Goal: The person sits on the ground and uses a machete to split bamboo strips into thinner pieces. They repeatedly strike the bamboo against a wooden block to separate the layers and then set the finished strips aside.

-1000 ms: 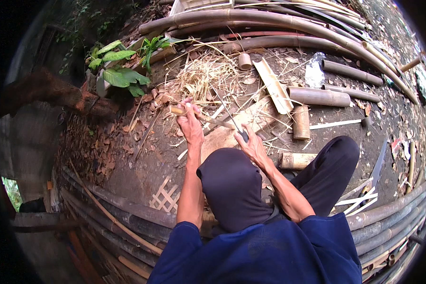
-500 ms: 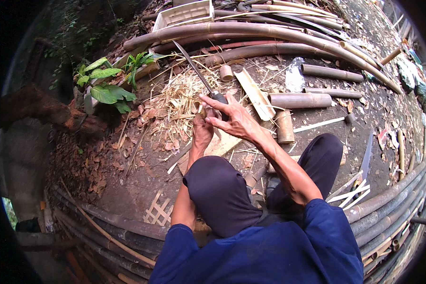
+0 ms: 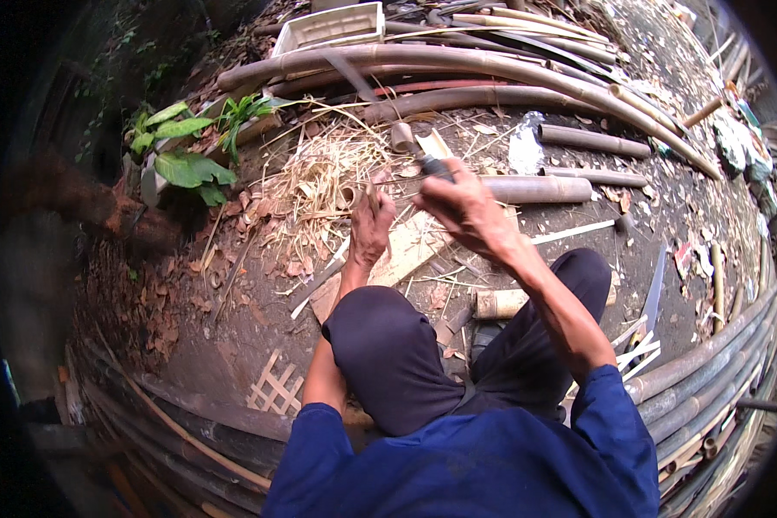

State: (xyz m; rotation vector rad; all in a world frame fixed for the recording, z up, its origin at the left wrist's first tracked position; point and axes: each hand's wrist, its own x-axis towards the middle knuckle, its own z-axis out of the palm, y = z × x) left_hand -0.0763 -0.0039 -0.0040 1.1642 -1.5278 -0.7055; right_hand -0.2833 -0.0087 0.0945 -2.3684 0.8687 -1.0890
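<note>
My right hand [image 3: 464, 205] is closed round the dark handle of a machete [image 3: 437, 168]. Its long blade, smeared by motion, points away and to the left over the wood shavings [image 3: 319, 181]. Beside it, my left hand [image 3: 369, 231] is closed on a small bamboo piece [image 3: 374, 195], which sticks up out of the fingers. The two hands are apart. Under and beside the left hand lies a flat wooden board [image 3: 410, 246]. A short bamboo section [image 3: 401, 136] stands just beyond the shavings, and a split bamboo length [image 3: 434, 145] is partly hidden behind my right hand.
Long bamboo poles [image 3: 457, 56] lie across the far side near a white crate [image 3: 330, 28]. Thicker bamboo lengths [image 3: 540, 189] rest at right, with a saw [image 3: 654, 289] beyond my right knee. A woven bamboo lattice [image 3: 276, 385] lies left of my left arm.
My right hand has drawn back to the right, away from my left hand, taking the machete along. Its fingers, partly stretched before, are now wrapped round the handle. The view has shifted slightly.
</note>
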